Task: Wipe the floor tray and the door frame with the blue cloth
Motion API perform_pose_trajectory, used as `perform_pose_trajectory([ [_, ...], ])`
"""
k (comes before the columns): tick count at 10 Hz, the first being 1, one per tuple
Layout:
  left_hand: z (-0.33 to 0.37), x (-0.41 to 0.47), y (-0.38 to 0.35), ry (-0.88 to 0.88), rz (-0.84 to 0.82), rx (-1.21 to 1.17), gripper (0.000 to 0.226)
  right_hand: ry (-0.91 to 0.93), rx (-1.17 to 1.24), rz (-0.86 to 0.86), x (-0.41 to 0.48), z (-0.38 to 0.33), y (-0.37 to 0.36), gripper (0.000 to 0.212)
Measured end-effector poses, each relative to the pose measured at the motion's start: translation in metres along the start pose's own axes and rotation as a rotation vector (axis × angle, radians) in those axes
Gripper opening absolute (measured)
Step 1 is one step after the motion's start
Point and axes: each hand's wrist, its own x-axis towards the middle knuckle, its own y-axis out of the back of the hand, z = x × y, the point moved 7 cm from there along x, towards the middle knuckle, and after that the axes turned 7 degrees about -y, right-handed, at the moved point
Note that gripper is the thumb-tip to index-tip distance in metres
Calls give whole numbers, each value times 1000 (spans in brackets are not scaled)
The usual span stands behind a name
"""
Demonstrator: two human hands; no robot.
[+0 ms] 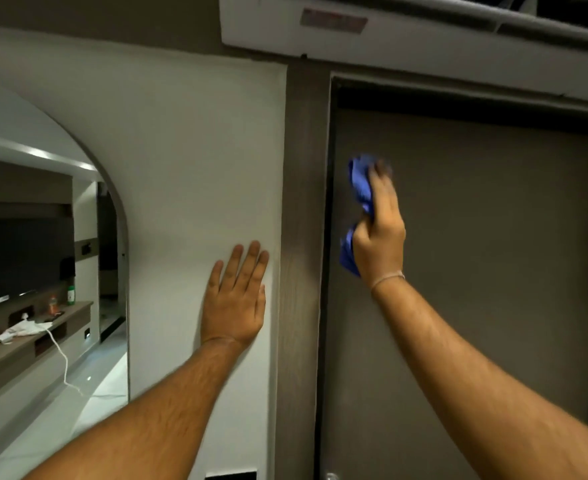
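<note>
Head view: right hand [379,244] grip clamped on blue cloth [360,183] against door [476,254]; left hand [233,299] flat, fingers apart.

Dim, warm indoor light, with a soft, slightly grainy picture overall. The white wall [195,161] in the centre is the brightest large area, while the door [493,254] at right is dull and shadowed, with a dark band along its top. Upper right is near black. Motion blur smears the blue cloth [360,181] and fingertips [382,169] of the right hand [380,233]. Wide-angle distortion bends straight lines near the edges. Small glare spots sit on the glossy floor [88,379] at lower left.
</note>
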Motion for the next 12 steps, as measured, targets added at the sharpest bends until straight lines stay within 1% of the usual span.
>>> perform_pose_trajectory([
  [1,9,-2,17,121,-20,-94,67,-5,-112,-61,-50,15,39,79],
  [2,38,-3,36,168,-5,-218,66,-39,-177,-124,-72,27,65,85],
  [3,140,-18,61,-53,12,-345,71,-134,-246,-190,-111,42,101,81],
  [4,211,-44,62,-43,-47,-460,72,-223,-248,-217,-154,63,133,81],
  [5,319,-122,47,-47,-218,-578,70,-486,-228,-202,-261,120,219,85],
  [6,394,-200,40,-107,-399,-663,69,-715,-272,-185,-368,156,298,89],
  [7,509,-336,47,-253,-696,-800,71,-1085,-399,-235,-554,178,432,84],
  [8,570,-431,61,-368,-923,-842,71,-1399,-432,-194,-664,174,515,76],
  [9,642,-546,84,-438,-1194,-878,72,-1695,-631,-112,-779,167,620,70],
  [10,666,-593,106,-441,-1242,-900,73,-1747,-612,-43,-803,178,654,60],
  [11,699,-629,115,-419,-1328,-861,71,-1807,-671,-29,-827,232,679,46],
  [12,709,-642,114,-404,-1338,-821,71,-1816,-727,-259,-832,272,678,71],
])
